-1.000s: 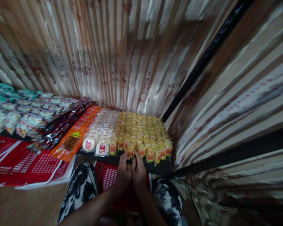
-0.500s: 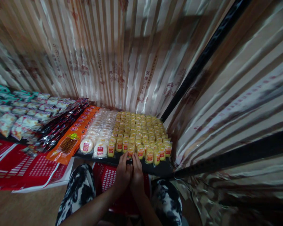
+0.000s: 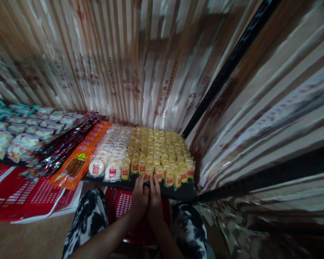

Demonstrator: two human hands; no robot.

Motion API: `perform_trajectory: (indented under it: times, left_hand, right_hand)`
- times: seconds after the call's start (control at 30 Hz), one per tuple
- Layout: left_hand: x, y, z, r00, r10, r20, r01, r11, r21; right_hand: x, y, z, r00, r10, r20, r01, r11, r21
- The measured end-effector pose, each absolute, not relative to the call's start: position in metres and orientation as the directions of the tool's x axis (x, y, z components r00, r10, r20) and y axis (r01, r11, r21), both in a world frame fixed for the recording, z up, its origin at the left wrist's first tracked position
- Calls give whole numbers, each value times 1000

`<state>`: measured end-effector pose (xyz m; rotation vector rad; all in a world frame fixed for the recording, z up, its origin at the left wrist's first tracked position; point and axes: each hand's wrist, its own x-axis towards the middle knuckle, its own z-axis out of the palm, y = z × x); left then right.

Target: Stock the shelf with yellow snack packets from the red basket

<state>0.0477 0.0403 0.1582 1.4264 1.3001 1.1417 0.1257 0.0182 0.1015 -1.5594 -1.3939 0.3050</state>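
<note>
My left hand and my right hand are side by side at the front edge of a black shelf. Their fingertips press from either side on the lower part of a small yellow wrapped cake with a red label. It stands in the front of several packed rows of matching yellow cakes. The fingers hide its bottom. Left of these rows are clear packets of round white cakes, some with red labels.
An orange snack bag, dark shiny packets and white packets extend leftward. A red basket sits below my hands, between my knees. A black post rises at the right before hanging printed sheeting.
The view has shifted slightly, so the shelf goods appear a little further left. My hands stay at the same yellow cake, fingertips a bit closer together.
</note>
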Motion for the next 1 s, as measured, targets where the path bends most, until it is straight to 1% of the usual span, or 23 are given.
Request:
perform_trajectory:
  times: [0.17,0.33,0.57,0.77,0.93,1.0]
  left_hand:
    - [48,41,156,48,997,63,208,-71,975]
    - [50,41,154,46,996,74,206,-82,975]
    - [52,41,158,59,996,72,214,-83,973]
    - [51,45,157,72,995,71,193,-84,978]
    - [47,44,156,84,996,29,160,-42,986]
    - [46,46,155,109,993,46,170,-65,983]
  right_hand:
    - [126,17,104,335,853,399,590,140,-795]
    - [127,15,111,272,816,511,718,181,-672]
    - [131,12,114,219,808,547,782,189,-593]
    - [132,14,109,190,816,546,781,212,-587]
    - [128,12,112,182,806,563,782,228,-579]
    - [128,12,113,183,804,566,788,225,-574]
